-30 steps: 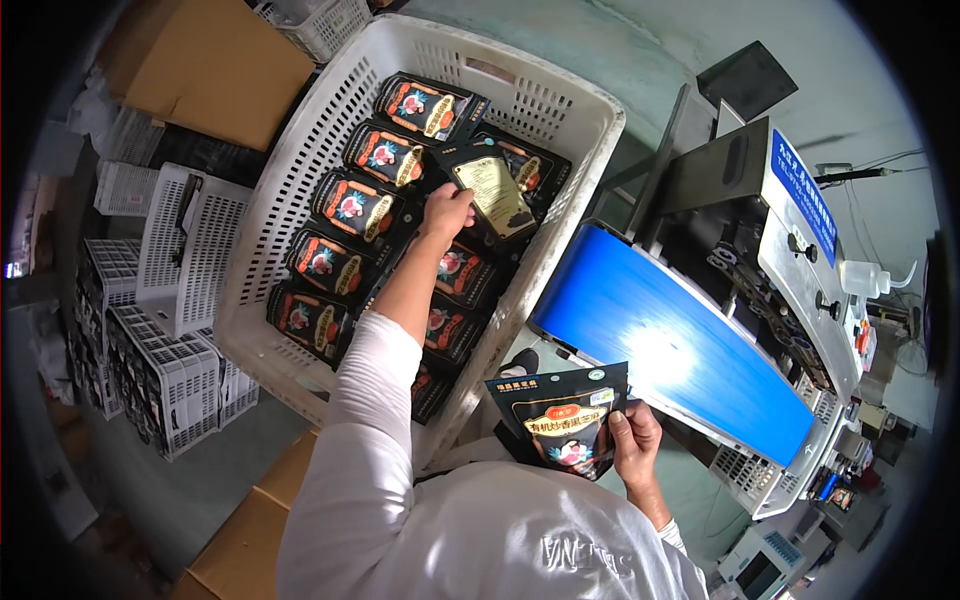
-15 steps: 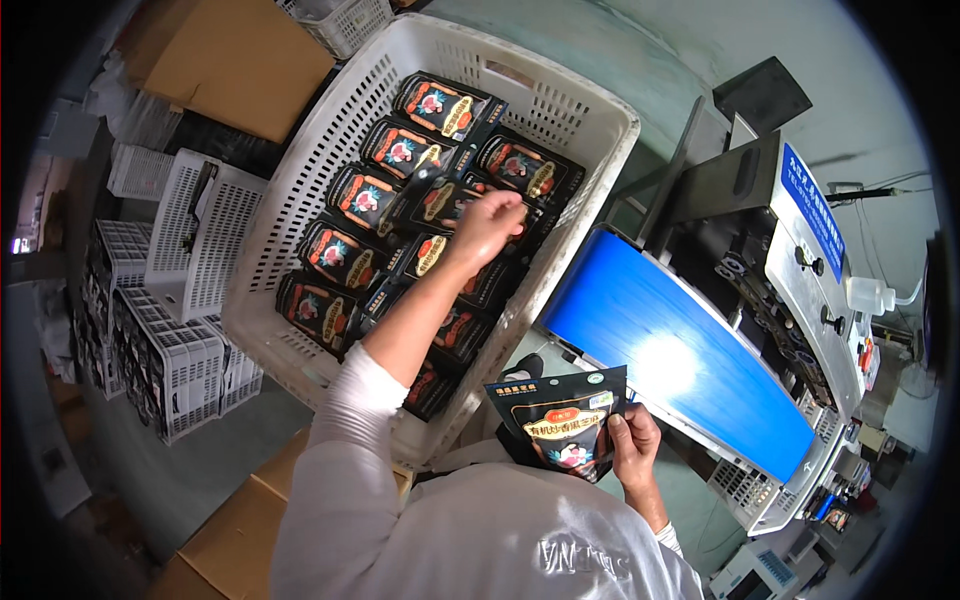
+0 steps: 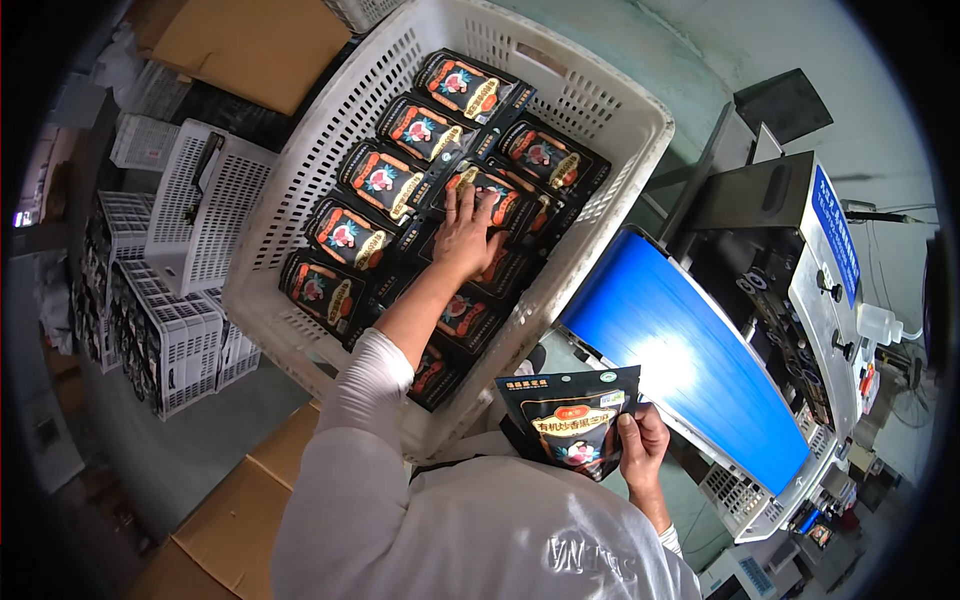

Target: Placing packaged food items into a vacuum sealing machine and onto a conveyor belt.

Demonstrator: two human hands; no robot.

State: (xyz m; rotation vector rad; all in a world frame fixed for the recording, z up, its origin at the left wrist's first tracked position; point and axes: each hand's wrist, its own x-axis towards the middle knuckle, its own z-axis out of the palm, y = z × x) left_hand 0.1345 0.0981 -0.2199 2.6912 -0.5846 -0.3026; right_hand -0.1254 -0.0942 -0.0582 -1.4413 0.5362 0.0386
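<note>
Inside a white plastic crate (image 3: 290, 150), several black stand-up pouches lie in overlapping rows. My left hand (image 3: 465, 238) rests on one pouch (image 3: 500, 200) in the right-hand part of the crate, fingers spread and lying flat on its front. At my chest, my right hand (image 3: 643, 445) pinches another black pouch (image 3: 570, 425) by its right edge, thumb on the front. That pouch stands upright, its printed front showing; the fingers behind it are partly hidden.
To the right is a machine with a blue conveyor belt (image 3: 690, 350) and a metal housing (image 3: 790, 230). Stacked white crates (image 3: 175, 335) stand at the left on the floor. Cardboard boxes (image 3: 255, 50) sit at the far left and near left. A white bottle (image 3: 880, 325) is beside the machine.
A pouch under my left hand has come to lie flat in the crate, and the hand's fingers have spread over it. The view has shifted slightly; my right hand keeps its pouch.
</note>
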